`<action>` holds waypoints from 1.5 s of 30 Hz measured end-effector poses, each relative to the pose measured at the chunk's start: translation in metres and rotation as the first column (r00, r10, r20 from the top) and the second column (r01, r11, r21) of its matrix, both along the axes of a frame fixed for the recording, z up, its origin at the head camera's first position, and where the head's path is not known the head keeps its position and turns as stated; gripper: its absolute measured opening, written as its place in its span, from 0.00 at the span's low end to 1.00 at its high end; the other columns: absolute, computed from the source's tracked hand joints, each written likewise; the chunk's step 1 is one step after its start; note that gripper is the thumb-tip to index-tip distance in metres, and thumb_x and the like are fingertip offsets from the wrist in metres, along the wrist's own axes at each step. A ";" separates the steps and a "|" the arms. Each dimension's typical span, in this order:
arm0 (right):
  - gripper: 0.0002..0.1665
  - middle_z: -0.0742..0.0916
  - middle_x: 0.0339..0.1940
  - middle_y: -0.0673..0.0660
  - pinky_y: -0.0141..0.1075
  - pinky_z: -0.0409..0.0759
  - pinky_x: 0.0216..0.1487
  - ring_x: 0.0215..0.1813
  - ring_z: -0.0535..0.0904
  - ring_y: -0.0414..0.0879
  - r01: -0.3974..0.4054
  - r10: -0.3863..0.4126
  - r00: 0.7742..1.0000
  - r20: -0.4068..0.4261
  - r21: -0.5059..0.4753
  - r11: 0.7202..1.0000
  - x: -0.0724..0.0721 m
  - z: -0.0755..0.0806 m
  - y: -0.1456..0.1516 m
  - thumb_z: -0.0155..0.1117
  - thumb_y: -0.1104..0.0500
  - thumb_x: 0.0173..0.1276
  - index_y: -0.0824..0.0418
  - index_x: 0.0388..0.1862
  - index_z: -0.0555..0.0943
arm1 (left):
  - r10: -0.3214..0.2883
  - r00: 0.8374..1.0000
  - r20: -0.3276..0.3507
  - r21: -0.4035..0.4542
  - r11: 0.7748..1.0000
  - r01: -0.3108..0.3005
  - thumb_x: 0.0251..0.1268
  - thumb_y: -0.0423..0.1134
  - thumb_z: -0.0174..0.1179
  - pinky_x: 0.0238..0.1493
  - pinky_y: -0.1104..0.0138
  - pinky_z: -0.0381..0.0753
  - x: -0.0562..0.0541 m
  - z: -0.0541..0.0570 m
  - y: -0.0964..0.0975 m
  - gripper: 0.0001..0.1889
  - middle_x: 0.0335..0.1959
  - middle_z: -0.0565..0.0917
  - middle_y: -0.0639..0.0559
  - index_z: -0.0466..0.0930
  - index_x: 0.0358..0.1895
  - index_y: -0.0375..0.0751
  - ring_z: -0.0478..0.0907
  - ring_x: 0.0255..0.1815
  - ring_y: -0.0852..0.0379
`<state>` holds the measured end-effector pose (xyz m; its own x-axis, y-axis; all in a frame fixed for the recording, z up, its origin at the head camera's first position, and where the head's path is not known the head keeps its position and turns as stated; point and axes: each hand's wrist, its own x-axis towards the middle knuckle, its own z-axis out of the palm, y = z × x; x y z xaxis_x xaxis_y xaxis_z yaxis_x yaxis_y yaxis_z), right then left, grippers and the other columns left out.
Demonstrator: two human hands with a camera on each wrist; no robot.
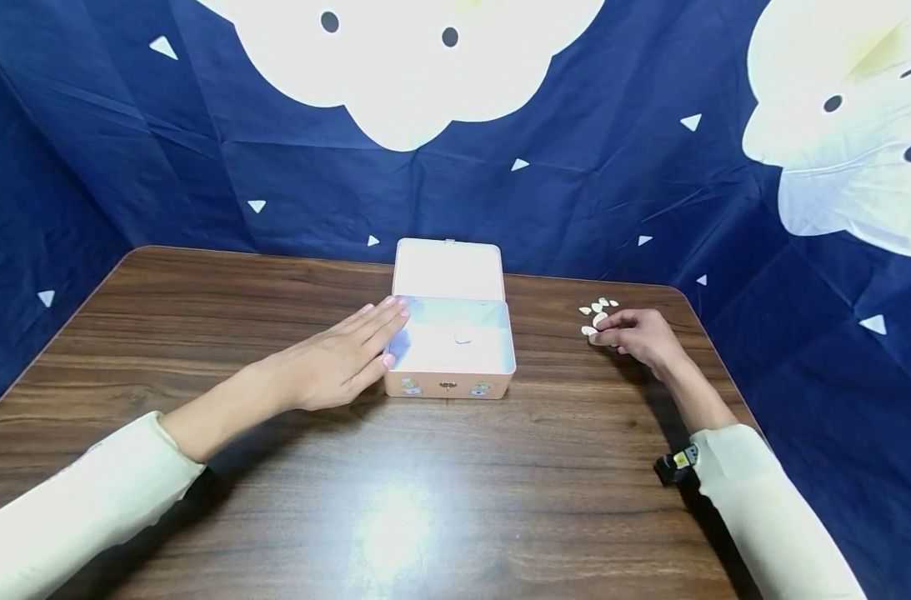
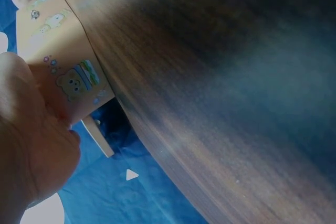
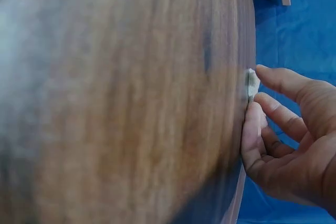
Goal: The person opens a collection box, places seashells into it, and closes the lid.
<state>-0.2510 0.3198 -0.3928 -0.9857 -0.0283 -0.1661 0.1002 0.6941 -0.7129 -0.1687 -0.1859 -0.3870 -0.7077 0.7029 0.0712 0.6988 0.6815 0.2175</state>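
A pink tin box [image 1: 449, 385] with bear stickers stands on the table, its lid [image 1: 449, 268] raised at the back. Inside, on the pale floor, lies one small white piece [image 1: 463, 338]. My left hand [image 1: 342, 354] rests along the box's left side, fingers straight, fingertips over the rim; the left wrist view has the palm against the decorated side wall. Over at the right, my right hand [image 1: 638, 335] pinches a small white shell-like piece [image 3: 253, 83] between thumb and fingers, low at the tabletop. Several similar white pieces [image 1: 597, 307] lie just beyond those fingertips.
The brown wood-grain table [image 1: 275, 492] reaches back to a blue cloth [image 1: 455, 200] with white clouds and triangles, which also hangs at both sides. A black device [image 1: 676, 465] is strapped at the right wrist.
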 end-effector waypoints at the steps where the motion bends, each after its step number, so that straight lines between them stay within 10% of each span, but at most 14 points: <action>1: 0.29 0.92 0.41 0.41 0.30 0.83 0.38 0.34 0.81 0.35 -0.003 0.003 1.000 -0.001 0.006 1.000 -0.001 0.000 -0.001 0.85 0.53 0.67 0.68 0.61 0.90 | 0.000 1.000 -0.001 0.001 1.000 0.000 0.97 0.49 0.41 0.98 0.42 0.49 0.000 0.000 0.000 0.36 0.97 0.43 0.41 0.45 0.94 0.35 0.43 0.99 0.41; 11: 0.27 0.85 0.29 0.38 0.29 0.76 0.32 0.31 0.76 0.34 -0.036 0.035 0.999 0.027 0.041 0.998 -0.002 0.005 -0.008 0.85 0.57 0.66 0.71 0.59 0.89 | 0.000 1.000 -0.006 0.003 1.000 0.000 0.97 0.48 0.41 0.97 0.42 0.50 0.000 0.000 0.000 0.36 0.97 0.44 0.40 0.46 0.94 0.35 0.43 0.98 0.41; 45: 0.24 0.90 0.35 0.42 0.28 0.76 0.41 0.39 0.79 0.36 -0.048 0.049 0.999 -0.012 0.053 0.997 0.005 0.006 -0.018 0.84 0.56 0.68 0.69 0.55 0.89 | 0.006 1.000 0.001 0.005 1.000 -0.006 0.97 0.48 0.41 0.97 0.41 0.51 0.002 0.002 0.002 0.36 0.97 0.44 0.40 0.46 0.94 0.34 0.43 0.98 0.41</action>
